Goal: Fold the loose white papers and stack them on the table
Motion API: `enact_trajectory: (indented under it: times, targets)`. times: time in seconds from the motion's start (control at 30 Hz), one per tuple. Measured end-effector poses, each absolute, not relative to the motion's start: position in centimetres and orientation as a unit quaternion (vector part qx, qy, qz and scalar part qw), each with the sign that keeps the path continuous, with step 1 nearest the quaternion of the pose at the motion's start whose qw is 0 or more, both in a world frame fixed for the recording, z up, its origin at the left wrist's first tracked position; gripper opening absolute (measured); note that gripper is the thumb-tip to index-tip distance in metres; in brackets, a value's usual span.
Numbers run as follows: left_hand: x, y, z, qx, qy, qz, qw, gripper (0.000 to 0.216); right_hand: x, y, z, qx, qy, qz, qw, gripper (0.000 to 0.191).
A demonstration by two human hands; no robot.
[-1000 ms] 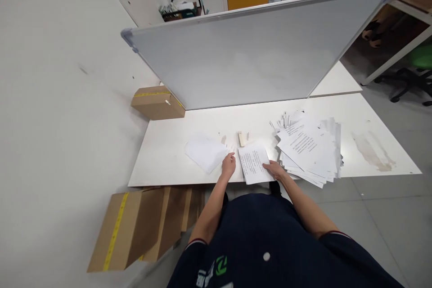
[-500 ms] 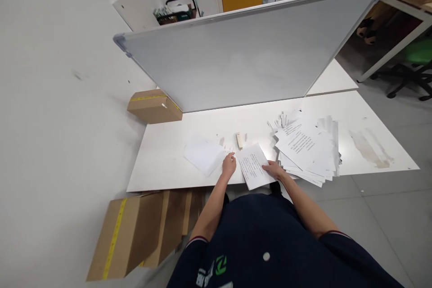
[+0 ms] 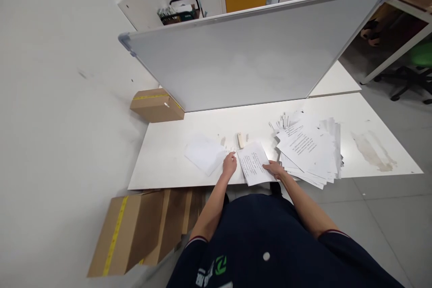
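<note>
My right hand (image 3: 275, 169) grips the right edge of a printed sheet of paper (image 3: 252, 166), thumb on top and fingers underneath. That sheet lies tilted near the table's front edge, apparently with more paper beneath it. To its left, just off its edge, is my left hand (image 3: 230, 164), fingers loosely bent and apart, with nothing visible in them. A small cream stapler (image 3: 240, 140) rests just behind the sheet. Blank-looking white paper (image 3: 204, 155) lies left of my left hand. A spread, messy pile of printed papers (image 3: 307, 148) is on the right.
A large whiteboard (image 3: 249, 58) stands along the back of the white table (image 3: 162, 162). One cardboard box (image 3: 158, 107) sits at the table's back left corner; more cardboard boxes (image 3: 116, 236) stand on the floor at front left. A green chair (image 3: 421, 56) is far right.
The held sheet has shifted slightly, its near edge a little farther from my body. Both hands stay in nearly the same places. The whole view has moved slightly.
</note>
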State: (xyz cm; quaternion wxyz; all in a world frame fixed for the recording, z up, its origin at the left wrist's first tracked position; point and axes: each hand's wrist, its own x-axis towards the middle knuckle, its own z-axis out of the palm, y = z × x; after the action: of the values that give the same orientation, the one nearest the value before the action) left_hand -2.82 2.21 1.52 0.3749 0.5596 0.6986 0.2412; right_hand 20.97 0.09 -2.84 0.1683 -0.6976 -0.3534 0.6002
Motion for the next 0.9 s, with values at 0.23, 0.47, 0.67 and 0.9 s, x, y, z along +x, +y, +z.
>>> enact_trajectory:
  times: [0.23, 0.47, 0.67, 0.9]
  targets:
    - [-2.8, 2.1, 2.3, 0.589, 0.700, 0.180, 0.363, 0.040, 20.9, 0.3, -2.4, -0.687, -0.328, 0.625, 0.176, 0.025]
    - [-1.2, 3.9, 3.0, 0.664, 0.682, 0.029, 0.307, 0.051, 20.7, 0.4, -3.3, -0.678, -0.309, 0.636, 0.202, 0.029]
    - [-0.9, 4.8, 2.4, 0.675, 0.685, -0.072, 0.264, 0.048, 20.0, 0.0, -2.5, -0.671, -0.305, 0.637, 0.225, 0.024]
    - [-1.4, 4.5, 1.7, 0.693, 0.671, -0.026, 0.261, 0.052, 19.8, 0.2, 0.7, -0.730, -0.419, 0.508, 0.184, 0.016]
